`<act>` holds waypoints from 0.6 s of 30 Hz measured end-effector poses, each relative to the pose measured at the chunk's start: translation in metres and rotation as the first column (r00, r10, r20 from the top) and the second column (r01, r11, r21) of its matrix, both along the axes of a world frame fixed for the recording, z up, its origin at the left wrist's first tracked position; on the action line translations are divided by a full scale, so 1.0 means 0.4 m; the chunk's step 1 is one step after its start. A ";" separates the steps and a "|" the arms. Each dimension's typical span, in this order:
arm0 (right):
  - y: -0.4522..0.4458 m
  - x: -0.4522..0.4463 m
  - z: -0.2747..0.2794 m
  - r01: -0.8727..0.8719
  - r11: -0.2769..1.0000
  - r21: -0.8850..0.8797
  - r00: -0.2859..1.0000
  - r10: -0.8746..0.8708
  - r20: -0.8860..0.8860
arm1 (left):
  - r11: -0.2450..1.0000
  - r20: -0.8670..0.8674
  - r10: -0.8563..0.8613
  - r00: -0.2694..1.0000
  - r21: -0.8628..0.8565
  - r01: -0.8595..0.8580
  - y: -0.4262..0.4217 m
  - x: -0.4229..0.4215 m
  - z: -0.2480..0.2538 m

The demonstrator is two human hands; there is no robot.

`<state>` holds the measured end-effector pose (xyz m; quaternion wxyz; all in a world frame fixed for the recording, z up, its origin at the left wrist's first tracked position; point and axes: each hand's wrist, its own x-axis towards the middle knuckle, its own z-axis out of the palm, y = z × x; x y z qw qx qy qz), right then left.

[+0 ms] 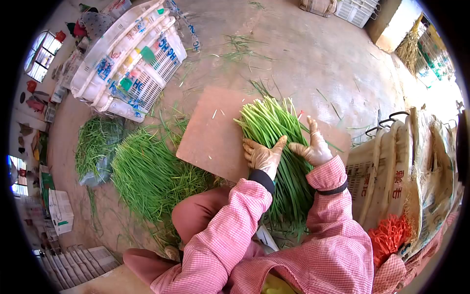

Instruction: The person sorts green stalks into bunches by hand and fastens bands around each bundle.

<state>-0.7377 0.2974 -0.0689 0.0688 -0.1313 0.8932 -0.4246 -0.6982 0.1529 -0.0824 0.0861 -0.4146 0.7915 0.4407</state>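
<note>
A thick bundle of garlic chives (291, 191) lies partly on a brown board (208, 130), its pale cut ends fanned out at the far side. My left hand (263, 156), in a thin glove, is laid over the bundle's left part, fingers bent round its side and thumb across the top. On the right edge of the bundle is my right hand (315, 145), gloved too, its fingers apart and pointing up and its thumb near the stems. Both wrists have dark bands over pink checked sleeves.
A large heap of green chives (144, 171) lies left of the board, beside a plastic bag of trimmings (100, 152). Stacked white crates (142, 63) stand at upper left. More crates (387, 166) stand close on my right, with red ties (390, 239). Loose leaves litter the floor.
</note>
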 end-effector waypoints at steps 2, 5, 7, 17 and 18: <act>0.011 -0.062 -0.101 0.164 0.986 -0.013 0.978 -0.161 0.136 | 0.999 0.006 -0.032 0.999 -0.041 0.032 0.019 -0.002 -0.004; -0.115 -0.004 -0.172 0.150 0.912 0.383 0.984 -0.174 0.028 | 0.999 -0.174 -0.045 0.984 -0.002 0.046 0.040 -0.017 -0.023; -0.189 0.041 -0.202 0.170 0.949 0.266 0.973 -0.204 0.108 | 0.986 -0.111 -0.111 0.988 -0.139 0.095 0.015 0.002 -0.034; -0.118 0.107 -0.152 0.116 0.988 0.099 0.992 -0.120 0.036 | 0.960 -0.034 -0.074 0.997 -0.273 0.062 -0.001 0.009 -0.037; -0.088 0.109 -0.104 0.120 0.967 0.223 0.992 -0.109 -0.065 | 0.958 -0.051 -0.081 0.995 -0.281 0.063 -0.006 0.015 -0.035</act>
